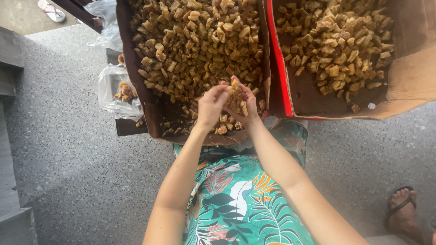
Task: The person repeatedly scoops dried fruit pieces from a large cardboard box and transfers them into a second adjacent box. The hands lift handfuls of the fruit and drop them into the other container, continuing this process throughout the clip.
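Two bare hands meet over the near end of a cardboard box (pixel 136 86) heaped with brown chunks (pixel 195 41): the left hand (pixel 211 105) and right hand (pixel 240 103) are cupped together, fingers closed on a small clump of pieces (pixel 235 86). A second box (pixel 408 81) sits just beside, to the right. Below lies speckled grey floor (pixel 77 154), with a plastic bag (pixel 113 90) at left.

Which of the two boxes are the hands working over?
The fuller box on the left; both hands hold pieces above its near end. The red-edged box sits apart.
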